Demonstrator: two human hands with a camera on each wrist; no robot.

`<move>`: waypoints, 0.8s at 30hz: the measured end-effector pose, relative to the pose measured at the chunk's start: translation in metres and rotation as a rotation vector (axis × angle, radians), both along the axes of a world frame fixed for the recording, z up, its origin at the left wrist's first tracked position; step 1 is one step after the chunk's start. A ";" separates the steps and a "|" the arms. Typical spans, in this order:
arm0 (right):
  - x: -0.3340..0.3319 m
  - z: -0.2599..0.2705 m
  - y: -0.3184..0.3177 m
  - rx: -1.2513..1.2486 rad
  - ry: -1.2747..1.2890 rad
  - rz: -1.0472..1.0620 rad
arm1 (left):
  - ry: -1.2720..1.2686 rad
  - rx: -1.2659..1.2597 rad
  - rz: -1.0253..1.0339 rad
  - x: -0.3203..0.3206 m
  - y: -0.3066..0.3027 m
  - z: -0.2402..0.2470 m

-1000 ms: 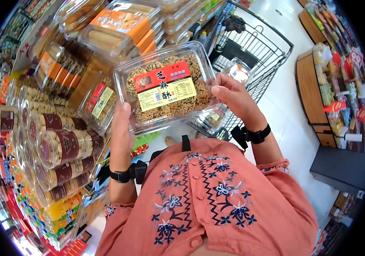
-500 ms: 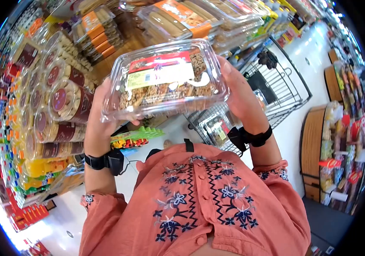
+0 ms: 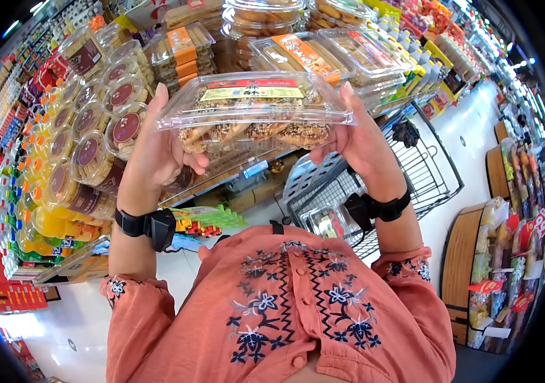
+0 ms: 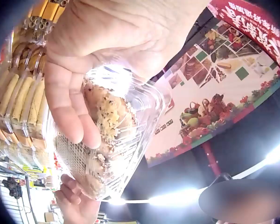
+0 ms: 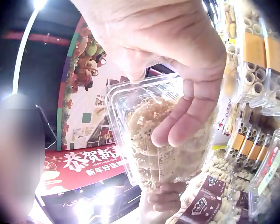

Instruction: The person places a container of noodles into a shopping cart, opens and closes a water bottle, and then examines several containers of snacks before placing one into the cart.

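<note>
A clear plastic box [image 3: 256, 113] of sesame-coated pastries, with a red and yellow label on top, is held up between both hands in the head view. My left hand [image 3: 165, 143] grips its left end, thumb at the upper side and fingers curled beneath. At the other end my right hand [image 3: 356, 137] holds it the same way. The left wrist view shows the left hand's fingers [image 4: 70, 107] bent against the box [image 4: 109, 140]. In the right wrist view, fingers of the right hand [image 5: 191, 112] press on the underside of the box [image 5: 151, 140].
Stacked round tubs [image 3: 87, 156] and juice bottles [image 3: 49, 220] stand at the left. Boxes of rolls [image 3: 298, 54] lie on the display behind. A shopping cart [image 3: 422, 166] holding a clear box [image 3: 330, 223] is at the right, with a wooden-sided shelf [image 3: 463, 255] beyond.
The box has tilted so that its front side and underside face the head camera more. Both hands have moved apart to its ends, with fingers now beneath. The view has shifted over the display.
</note>
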State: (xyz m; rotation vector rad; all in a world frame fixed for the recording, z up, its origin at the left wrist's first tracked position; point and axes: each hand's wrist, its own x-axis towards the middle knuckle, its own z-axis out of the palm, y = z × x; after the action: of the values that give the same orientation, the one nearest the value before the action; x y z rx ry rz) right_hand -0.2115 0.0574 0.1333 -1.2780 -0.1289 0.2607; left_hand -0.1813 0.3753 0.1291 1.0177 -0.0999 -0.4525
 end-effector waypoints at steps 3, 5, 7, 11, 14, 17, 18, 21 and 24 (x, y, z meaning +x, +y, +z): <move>0.001 0.000 0.000 0.017 0.010 0.031 | -0.024 0.008 0.022 -0.006 0.002 0.008; -0.002 0.005 0.005 -0.007 -0.023 0.008 | -0.036 0.007 0.030 -0.010 0.003 0.012; -0.004 0.009 0.007 -0.007 -0.023 0.015 | -0.045 0.007 0.035 -0.014 0.003 0.014; -0.007 0.006 0.009 0.003 -0.069 0.021 | -0.053 0.006 0.053 -0.018 0.004 0.014; -0.011 0.004 0.009 -0.001 -0.090 0.005 | -0.105 0.061 0.068 -0.021 0.005 0.011; -0.016 0.004 0.007 -0.006 -0.150 0.057 | -0.183 0.066 -0.024 -0.017 0.012 -0.003; -0.014 -0.002 0.003 0.044 -0.177 0.098 | -0.209 0.055 -0.073 -0.015 0.013 -0.007; -0.015 -0.009 0.000 -0.056 -0.284 0.043 | -0.289 0.174 -0.002 -0.022 0.009 -0.008; -0.021 -0.011 -0.009 -0.157 -0.189 0.089 | -0.393 0.182 0.009 -0.012 0.011 -0.027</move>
State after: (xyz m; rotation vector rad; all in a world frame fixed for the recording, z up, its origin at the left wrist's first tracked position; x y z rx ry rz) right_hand -0.2327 0.0480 0.1223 -1.4542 -0.3329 0.2293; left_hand -0.1937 0.3863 0.1023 1.2773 -0.4115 -0.2508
